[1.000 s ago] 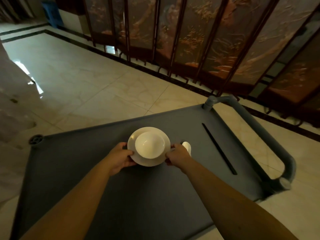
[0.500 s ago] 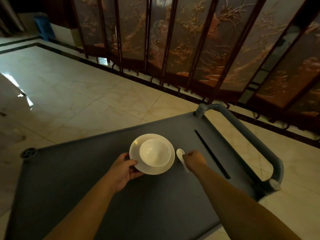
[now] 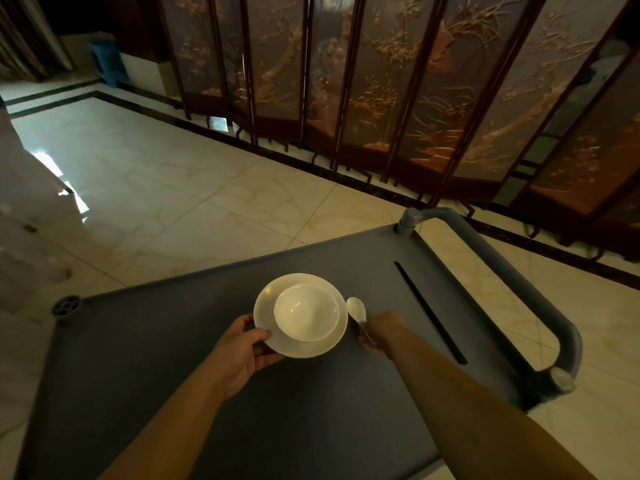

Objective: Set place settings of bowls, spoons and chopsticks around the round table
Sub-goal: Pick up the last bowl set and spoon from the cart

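A white bowl sits in a white plate over the grey cart top. My left hand grips the plate's near left rim, thumb on top. Just right of the plate lies a white spoon, and my right hand pinches its handle. A pair of black chopsticks lies on the cart further right, untouched.
The cart's grey push handle curves along its right side. A carved folding screen stands behind on the tiled floor. A white draped cloth fills the left edge. A blue stool stands far back left.
My right hand left the plate's rim and took hold of the spoon's handle. My left hand kept its grip on the plate. The view shifted slightly.
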`<state>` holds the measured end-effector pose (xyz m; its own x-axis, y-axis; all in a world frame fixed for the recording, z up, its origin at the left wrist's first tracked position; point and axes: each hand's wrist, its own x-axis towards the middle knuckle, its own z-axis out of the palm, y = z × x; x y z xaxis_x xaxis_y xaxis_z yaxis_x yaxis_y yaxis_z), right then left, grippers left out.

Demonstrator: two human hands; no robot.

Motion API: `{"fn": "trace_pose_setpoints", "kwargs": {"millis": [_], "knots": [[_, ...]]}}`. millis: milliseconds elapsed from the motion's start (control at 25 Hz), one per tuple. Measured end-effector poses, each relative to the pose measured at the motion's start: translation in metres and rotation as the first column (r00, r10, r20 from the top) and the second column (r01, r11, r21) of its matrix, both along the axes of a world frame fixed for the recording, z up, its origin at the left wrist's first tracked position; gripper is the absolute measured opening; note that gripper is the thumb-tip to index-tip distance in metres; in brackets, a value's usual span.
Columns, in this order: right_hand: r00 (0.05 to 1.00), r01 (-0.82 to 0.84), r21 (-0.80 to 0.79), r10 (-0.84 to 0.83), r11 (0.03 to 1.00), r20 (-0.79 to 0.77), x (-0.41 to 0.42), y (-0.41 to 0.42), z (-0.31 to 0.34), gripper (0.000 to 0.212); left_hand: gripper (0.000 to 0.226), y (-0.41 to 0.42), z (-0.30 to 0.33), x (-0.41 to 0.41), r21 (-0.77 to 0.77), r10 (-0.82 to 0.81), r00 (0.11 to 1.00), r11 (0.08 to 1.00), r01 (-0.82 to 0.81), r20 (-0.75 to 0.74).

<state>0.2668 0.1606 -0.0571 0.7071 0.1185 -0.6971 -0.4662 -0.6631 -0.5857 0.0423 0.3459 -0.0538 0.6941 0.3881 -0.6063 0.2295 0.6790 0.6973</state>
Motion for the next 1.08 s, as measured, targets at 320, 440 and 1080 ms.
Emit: {"fn": "trace_pose_setpoints", "kwargs": {"millis": [320, 440, 1080], "knots": [[0.909, -0.201, -0.165, 0.247, 0.965, 0.337, 0.045, -0.050, 0.025, 0.045, 0.060, -0.013, 0.001, 0.024, -0.013, 0.009, 0.999, 1.000, -0.008, 0.046], [0.849, -0.228, -0.391, 0.378, 0.892, 0.368, 0.062, -0.083, 0.022, 0.042, 0.059, -0.023, 0.002, 0.031, -0.002, -0.005, 0.999, 1.000, 0.005, 0.046], [0.871, -0.206, -0.576, 0.416, 0.791, 0.261, 0.077, -0.109, -0.009, 0.045, 0.059, -0.039, 0.008, 0.017, 0.017, 0.004, 1.000, 1.000, -0.004, 0.007]]}}
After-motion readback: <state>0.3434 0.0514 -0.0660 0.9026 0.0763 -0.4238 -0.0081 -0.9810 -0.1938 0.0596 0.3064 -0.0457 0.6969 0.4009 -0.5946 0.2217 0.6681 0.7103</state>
